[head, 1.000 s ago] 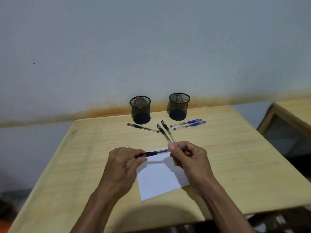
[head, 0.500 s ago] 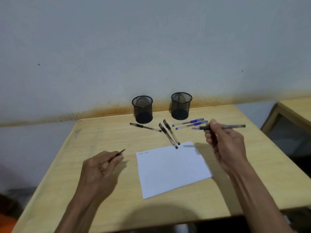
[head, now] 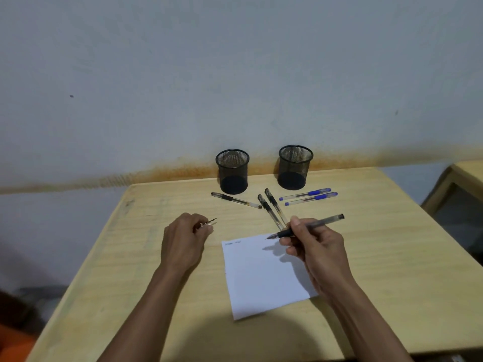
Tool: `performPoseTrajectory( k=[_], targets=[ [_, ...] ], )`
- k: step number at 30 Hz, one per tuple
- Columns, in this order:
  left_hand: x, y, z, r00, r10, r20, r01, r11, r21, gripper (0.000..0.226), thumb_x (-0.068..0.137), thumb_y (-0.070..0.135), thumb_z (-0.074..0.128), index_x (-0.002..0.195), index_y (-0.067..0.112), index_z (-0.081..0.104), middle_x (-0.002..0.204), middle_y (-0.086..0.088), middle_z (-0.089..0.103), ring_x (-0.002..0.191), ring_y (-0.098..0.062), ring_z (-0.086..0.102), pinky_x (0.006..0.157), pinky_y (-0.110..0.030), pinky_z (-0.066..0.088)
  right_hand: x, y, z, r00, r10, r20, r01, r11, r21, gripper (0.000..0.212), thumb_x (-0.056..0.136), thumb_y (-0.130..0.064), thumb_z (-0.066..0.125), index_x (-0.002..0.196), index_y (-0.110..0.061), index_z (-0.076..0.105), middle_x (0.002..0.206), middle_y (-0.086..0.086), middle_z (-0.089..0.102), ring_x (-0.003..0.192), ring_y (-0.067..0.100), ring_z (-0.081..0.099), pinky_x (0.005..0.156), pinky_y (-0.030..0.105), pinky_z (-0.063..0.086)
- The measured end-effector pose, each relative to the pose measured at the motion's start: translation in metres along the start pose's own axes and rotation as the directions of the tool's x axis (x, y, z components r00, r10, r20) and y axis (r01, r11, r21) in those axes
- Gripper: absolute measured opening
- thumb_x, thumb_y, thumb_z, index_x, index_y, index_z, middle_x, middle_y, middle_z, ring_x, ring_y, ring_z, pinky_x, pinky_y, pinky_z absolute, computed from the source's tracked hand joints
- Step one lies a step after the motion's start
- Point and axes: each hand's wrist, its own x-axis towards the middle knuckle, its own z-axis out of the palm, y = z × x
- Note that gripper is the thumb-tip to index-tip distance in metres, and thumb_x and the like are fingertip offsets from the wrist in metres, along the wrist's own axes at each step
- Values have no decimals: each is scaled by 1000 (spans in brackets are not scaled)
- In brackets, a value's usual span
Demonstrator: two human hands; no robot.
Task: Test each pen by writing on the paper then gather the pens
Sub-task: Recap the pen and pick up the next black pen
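Observation:
A white sheet of paper [head: 264, 275] lies on the wooden table [head: 392, 257], with small scribbles at its top left corner. My right hand [head: 316, 246] grips an uncapped black pen [head: 321, 222]; its tip hovers just above the paper's top edge. My left hand [head: 184, 244] rests left of the paper and pinches the pen cap [head: 209, 222]. Behind the paper lie three capped black pens, one [head: 235, 200] near the left cup and two [head: 273, 209] side by side. Two blue pens [head: 309, 196] lie in front of the right cup.
Two black mesh pen cups [head: 232, 171] [head: 294, 167] stand at the table's back edge against the grey wall. A second wooden table [head: 467, 176] stands at the far right, across a gap.
The two hands pulled the cap off the pen. My right hand swung out right with the pen, then came back and lowered its tip to the paper's top edge. My left hand holds the cap.

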Motion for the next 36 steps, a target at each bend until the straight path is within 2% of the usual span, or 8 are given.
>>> performPoseTrajectory(
  k=[5,9,15,18,22,28,32,36],
  targets=[
    [11,-1,15,1000,-3,-24,5,998,67,15,87,30,73,100,22,78,100,-1,64,99,-22,56,86,-42,44,1,4,7,1000,1,-15,-1,1000,-25,12,95,-13,70,93,-1,72,81,11,80,77,19,78,64,23,60],
    [15,-3,21,1000,-24,-1,24,995,98,20,89,34,71,105,25,77,106,-2,64,107,-24,54,90,-40,37,2,6,15,998,-59,-19,57,992,-112,11,81,4,80,86,0,71,75,7,79,75,20,78,63,25,61],
    [7,-7,18,1000,11,-25,-11,1000,-2,38,87,45,67,119,24,70,113,2,63,110,-22,54,92,-43,44,8,13,25,997,-75,29,79,984,-160,6,84,4,77,86,0,73,73,8,78,71,16,78,61,25,60],
    [-11,-1,12,989,146,-37,-150,982,-117,40,84,44,69,119,25,70,113,6,61,109,-14,55,86,-39,51,14,8,24,992,-113,63,123,974,-191,15,79,8,80,86,-1,70,82,11,78,78,18,77,64,29,63],
    [-29,-6,12,915,380,133,-378,925,-38,47,81,59,67,115,27,72,115,6,65,112,-13,57,92,-39,45,27,3,25,983,-140,117,168,947,-274,16,80,9,78,86,-3,71,79,11,76,75,21,76,64,30,63],
    [-26,-13,18,892,388,234,-405,914,32,54,78,74,59,111,35,75,120,8,65,114,-15,56,96,-36,39,41,16,37,966,-87,242,190,878,-440,21,73,6,83,78,-11,73,78,9,77,75,26,77,72,40,65],
    [-26,-13,21,891,398,216,-414,909,34,54,76,75,59,109,34,75,119,7,66,114,-17,56,96,-36,40,52,32,45,958,-56,280,201,829,-522,15,71,3,80,71,-8,70,68,13,73,63,31,73,61,47,64],
    [-26,-15,23,890,432,146,-438,899,14,51,75,69,67,106,30,76,117,5,67,110,-20,59,92,-40,44,60,45,43,948,-49,314,202,854,-479,17,70,9,74,66,0,61,57,18,66,49,27,62,52,40,56]
  ],
)
